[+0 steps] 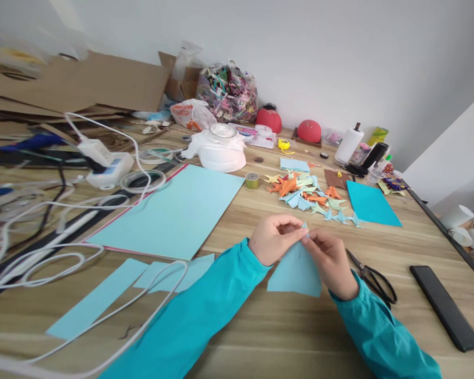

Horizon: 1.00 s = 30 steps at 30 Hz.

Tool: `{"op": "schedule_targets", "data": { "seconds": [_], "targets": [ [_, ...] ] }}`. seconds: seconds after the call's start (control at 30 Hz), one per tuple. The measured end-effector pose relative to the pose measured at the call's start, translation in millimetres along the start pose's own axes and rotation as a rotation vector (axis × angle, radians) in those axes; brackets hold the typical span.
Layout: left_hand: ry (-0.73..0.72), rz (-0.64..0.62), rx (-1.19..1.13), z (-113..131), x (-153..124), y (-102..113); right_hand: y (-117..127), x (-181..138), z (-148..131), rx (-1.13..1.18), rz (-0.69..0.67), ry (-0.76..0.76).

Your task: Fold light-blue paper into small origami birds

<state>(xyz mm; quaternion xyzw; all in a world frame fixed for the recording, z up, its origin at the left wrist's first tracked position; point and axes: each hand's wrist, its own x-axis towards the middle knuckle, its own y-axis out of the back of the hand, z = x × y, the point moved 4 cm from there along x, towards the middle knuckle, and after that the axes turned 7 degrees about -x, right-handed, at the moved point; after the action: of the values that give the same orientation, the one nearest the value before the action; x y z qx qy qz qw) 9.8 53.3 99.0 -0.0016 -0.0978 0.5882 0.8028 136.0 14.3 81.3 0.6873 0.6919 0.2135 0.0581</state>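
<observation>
My left hand [274, 238] and my right hand [332, 262] meet over the wooden table [260, 326], both pinching the top corner of a light blue folded paper piece [296, 272]. The paper hangs down as a triangle-like shape with its lower edge touching the table. Both sleeves are teal. Beyond my hands lies a pile of small folded paper figures [308, 197] in orange, blue and green.
A large light blue sheet [169, 213] lies to the left, with blue paper strips [98, 300] and white cables [63, 252] near it. Black scissors [373, 278] and a black phone [444, 306] lie to the right. A teal sheet [371, 204], white bowl [221, 150] and cardboard [82, 84] sit further back.
</observation>
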Motion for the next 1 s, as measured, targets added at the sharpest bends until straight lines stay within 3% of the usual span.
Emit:
{"op": "schedule_targets", "data": {
  "seconds": [0.5,1.0],
  "targets": [
    [0.057,0.027,-0.086,2.0,1.0,2.3,-2.2,0.9,0.8,0.014,-0.053,-0.007],
    [0.099,-0.083,-0.013,-1.9,1.4,0.3,7.4,0.3,-1.7,0.14,0.124,-0.078]
  ]
}}
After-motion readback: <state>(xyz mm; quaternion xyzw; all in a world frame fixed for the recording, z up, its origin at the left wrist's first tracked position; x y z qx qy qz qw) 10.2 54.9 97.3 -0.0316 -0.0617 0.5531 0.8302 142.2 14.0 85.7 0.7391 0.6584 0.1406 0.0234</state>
